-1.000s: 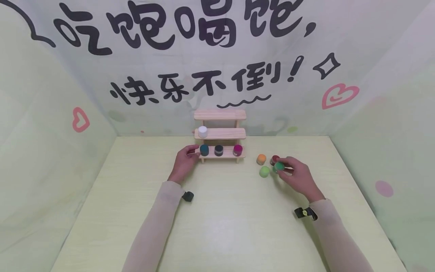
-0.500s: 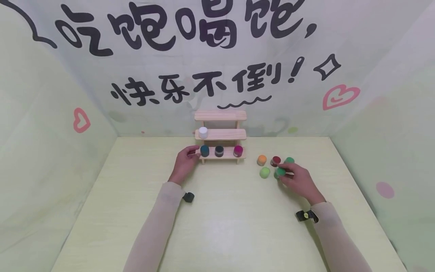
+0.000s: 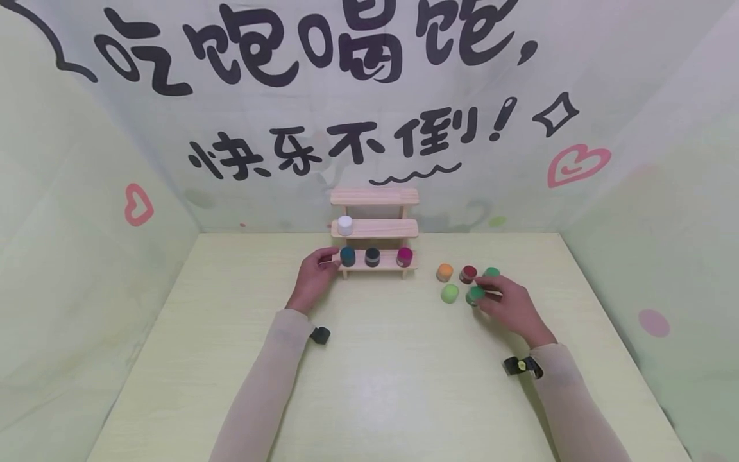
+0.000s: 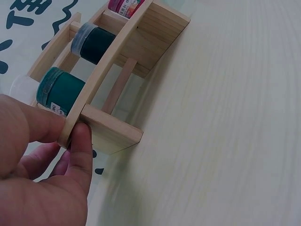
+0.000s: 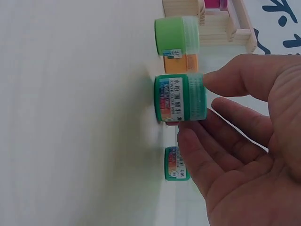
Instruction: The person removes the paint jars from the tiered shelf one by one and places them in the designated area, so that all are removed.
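Observation:
My left hand (image 3: 314, 277) pinches the left end of the lowest shelf of a small three-step wooden rack (image 4: 109, 120) between thumb and fingers. Close to those fingertips, a teal paint jar (image 4: 62, 88) stands on that shelf. My right hand (image 3: 510, 308) is at a green-lidded paint jar (image 5: 176, 98), which stands upright on the table. One fingertip meets the lid's edge in the right wrist view, while the other fingers spread loosely along the opposite side. A second green jar (image 5: 175, 164) stands partly behind these fingers.
Beside the green jars stand a light green jar (image 3: 450, 293), an orange jar (image 3: 444, 272) and a dark red jar (image 3: 468, 274). On the rack are a white jar (image 3: 344, 225), a black jar (image 3: 372, 257) and a magenta jar (image 3: 405, 257). A printed cloth wall (image 3: 277, 205) rises behind.
My right hand has brought the green jar down toward the table's front, then its fingers shifted slightly right and loosened. The second green jar has come into view. My left hand stays put.

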`<state>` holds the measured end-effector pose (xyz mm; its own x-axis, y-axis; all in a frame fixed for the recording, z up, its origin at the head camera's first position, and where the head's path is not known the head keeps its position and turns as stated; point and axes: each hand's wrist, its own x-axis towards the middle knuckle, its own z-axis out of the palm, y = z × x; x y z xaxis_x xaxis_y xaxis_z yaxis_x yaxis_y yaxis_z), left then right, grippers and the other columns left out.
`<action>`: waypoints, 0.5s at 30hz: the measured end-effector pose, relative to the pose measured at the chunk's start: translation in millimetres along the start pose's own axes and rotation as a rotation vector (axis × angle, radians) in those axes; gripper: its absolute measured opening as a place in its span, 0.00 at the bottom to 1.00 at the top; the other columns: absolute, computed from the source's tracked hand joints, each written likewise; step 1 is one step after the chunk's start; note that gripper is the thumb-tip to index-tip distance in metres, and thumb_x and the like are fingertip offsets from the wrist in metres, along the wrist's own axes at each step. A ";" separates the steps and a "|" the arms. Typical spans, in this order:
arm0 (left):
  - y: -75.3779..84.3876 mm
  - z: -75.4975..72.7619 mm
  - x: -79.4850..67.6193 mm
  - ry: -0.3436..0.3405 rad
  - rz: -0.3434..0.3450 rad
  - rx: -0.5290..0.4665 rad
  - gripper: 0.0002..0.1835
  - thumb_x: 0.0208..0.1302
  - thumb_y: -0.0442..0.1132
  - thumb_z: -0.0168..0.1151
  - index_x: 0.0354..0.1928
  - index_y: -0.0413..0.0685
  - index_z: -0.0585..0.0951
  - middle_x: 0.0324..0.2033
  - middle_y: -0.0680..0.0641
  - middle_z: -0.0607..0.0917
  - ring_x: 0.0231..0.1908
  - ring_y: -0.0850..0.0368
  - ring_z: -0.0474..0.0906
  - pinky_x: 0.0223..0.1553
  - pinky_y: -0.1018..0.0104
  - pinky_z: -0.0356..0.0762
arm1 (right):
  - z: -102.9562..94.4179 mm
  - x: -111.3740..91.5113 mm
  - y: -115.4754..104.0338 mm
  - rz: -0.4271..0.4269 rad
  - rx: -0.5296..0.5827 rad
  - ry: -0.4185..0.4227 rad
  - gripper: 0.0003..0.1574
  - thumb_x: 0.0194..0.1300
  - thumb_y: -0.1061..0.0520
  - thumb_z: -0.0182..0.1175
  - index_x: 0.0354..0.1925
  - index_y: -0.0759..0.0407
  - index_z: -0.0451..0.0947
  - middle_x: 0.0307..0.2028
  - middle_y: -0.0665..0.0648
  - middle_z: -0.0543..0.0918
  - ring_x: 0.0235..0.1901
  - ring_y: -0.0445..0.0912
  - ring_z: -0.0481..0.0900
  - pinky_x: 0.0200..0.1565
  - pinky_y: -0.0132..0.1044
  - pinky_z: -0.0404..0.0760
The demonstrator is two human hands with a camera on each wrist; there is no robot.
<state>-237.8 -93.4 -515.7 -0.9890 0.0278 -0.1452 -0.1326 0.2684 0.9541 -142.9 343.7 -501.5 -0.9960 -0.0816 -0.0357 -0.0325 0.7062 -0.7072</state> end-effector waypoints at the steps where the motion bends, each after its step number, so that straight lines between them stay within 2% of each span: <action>1: -0.2 -0.1 -0.1 -0.001 0.000 0.001 0.20 0.71 0.43 0.62 0.63 0.53 0.78 0.58 0.47 0.80 0.58 0.49 0.80 0.60 0.54 0.79 | -1.1 0.2 -0.5 0.001 0.003 0.003 0.29 0.69 0.55 0.65 0.65 0.61 0.74 0.62 0.65 0.78 0.60 0.64 0.80 0.55 0.50 0.85; 8: -1.4 -0.3 0.7 0.001 0.011 0.005 0.19 0.71 0.43 0.62 0.62 0.55 0.79 0.59 0.47 0.79 0.60 0.49 0.77 0.62 0.53 0.78 | -6.2 2.2 -7.9 -0.048 0.021 0.036 0.29 0.69 0.57 0.65 0.65 0.62 0.74 0.61 0.67 0.79 0.62 0.62 0.78 0.59 0.50 0.81; 15: -1.7 -0.6 0.7 0.004 0.007 0.004 0.19 0.71 0.43 0.62 0.62 0.56 0.79 0.59 0.46 0.79 0.60 0.49 0.77 0.63 0.52 0.77 | -7.1 8.3 -19.5 -0.122 0.047 0.085 0.27 0.67 0.59 0.66 0.63 0.59 0.76 0.59 0.60 0.81 0.59 0.57 0.80 0.57 0.45 0.82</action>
<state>-238.4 -94.4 -517.2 -0.9901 0.0254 -0.1377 -0.1258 0.2718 0.9541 -151.1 334.3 -483.0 -0.9885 -0.1035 0.1106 -0.1514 0.6609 -0.7351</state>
